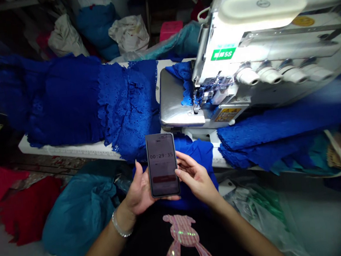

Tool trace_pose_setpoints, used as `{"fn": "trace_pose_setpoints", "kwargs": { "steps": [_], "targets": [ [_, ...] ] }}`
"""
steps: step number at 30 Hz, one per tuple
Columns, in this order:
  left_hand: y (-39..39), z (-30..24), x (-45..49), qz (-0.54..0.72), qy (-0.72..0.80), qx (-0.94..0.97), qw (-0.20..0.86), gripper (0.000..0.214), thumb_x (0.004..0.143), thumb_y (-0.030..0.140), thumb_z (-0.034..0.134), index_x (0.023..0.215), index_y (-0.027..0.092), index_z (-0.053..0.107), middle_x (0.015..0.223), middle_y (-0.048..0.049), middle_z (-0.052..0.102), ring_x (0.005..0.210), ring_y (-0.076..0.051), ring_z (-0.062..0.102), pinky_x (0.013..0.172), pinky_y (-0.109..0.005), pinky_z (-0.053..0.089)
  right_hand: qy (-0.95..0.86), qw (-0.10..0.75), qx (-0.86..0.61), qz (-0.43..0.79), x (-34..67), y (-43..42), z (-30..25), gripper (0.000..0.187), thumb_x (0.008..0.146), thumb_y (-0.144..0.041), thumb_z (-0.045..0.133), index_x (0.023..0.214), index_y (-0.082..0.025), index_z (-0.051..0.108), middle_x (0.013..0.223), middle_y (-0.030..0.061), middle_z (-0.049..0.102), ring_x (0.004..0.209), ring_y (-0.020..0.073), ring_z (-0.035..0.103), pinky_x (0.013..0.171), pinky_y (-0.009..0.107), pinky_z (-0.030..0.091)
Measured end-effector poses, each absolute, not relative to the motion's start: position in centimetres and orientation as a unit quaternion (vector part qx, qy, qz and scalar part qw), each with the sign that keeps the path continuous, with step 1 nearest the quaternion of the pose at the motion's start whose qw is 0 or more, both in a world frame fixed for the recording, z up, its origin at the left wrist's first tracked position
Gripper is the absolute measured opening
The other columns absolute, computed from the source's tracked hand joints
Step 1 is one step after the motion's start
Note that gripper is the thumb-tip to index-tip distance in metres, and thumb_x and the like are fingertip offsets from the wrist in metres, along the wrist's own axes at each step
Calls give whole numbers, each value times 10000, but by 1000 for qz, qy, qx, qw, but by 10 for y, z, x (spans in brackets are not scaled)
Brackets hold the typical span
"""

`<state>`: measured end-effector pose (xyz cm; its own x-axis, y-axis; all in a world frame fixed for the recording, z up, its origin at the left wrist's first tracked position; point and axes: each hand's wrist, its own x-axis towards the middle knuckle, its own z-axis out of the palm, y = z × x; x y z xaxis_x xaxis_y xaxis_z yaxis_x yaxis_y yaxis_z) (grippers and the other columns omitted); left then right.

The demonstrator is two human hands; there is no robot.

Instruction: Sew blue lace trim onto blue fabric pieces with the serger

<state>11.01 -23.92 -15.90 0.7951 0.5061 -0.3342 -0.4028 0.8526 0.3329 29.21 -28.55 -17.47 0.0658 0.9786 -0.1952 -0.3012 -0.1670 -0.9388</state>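
Observation:
A smartphone point(162, 165) with a dark screen showing the timer 00:29:35 is held upright in front of me. My left hand point(139, 192) cradles it from the left and underneath, fingers wrapped around its edge. My right hand point(193, 176) touches the phone's right edge, its thumb resting near the lower part of the screen. A silver bracelet point(119, 226) circles my left wrist. Behind the phone, blue fabric point(197, 151) hangs off the table edge.
A white overlock sewing machine point(260, 55) stands at the right with blue lace fabric point(186, 84) under its presser foot. A pile of blue eyelet fabric point(77, 100) covers the table's left; folded blue pieces point(265, 139) lie at the right. Teal bags point(79, 211) and red cloth point(24, 210) sit on the floor.

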Motion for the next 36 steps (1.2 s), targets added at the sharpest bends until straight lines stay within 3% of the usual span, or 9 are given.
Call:
{"fn": "trace_pose_setpoints", "kwargs": {
  "steps": [7,13,23,31,36],
  "targets": [
    [-237,-163,111,219,212,112,946,678,976,594,155,1356,189,544,1300,-155,637,1102,-323,665,863,-575,560,-356,537,-491,586,292,-283,-171,512,858,-357,638,1341,-220,533,1125,82,697,989,203,663,738,304,547],
    [-235,-166,112,211,219,111,946,628,992,559,209,1340,174,562,1276,-163,651,1088,-317,673,869,-567,558,-356,544,-486,585,293,-282,-171,515,858,-352,645,1343,-217,538,1126,86,704,979,208,672,740,309,551],
    [-233,-166,113,214,233,115,942,636,994,557,182,1331,184,571,1261,-156,662,1062,-307,687,844,-546,572,-365,532,-497,581,294,-281,-176,551,862,-414,651,1364,-216,537,1182,99,683,1039,223,666,874,364,560],
    [-202,-148,99,247,244,135,928,659,991,571,164,1370,178,533,1455,-140,503,1268,-383,542,968,-640,466,-392,595,-544,443,299,-289,-176,374,927,-354,606,1292,-274,587,1264,85,655,1130,214,642,985,395,531],
    [-156,-144,93,319,299,196,878,646,1001,544,213,1417,122,469,1374,-181,572,1214,-343,597,1054,-555,423,-410,580,-582,396,307,-299,-179,330,942,-352,579,1257,-262,617,1200,89,683,1080,227,665,957,407,550]
  ]
}}
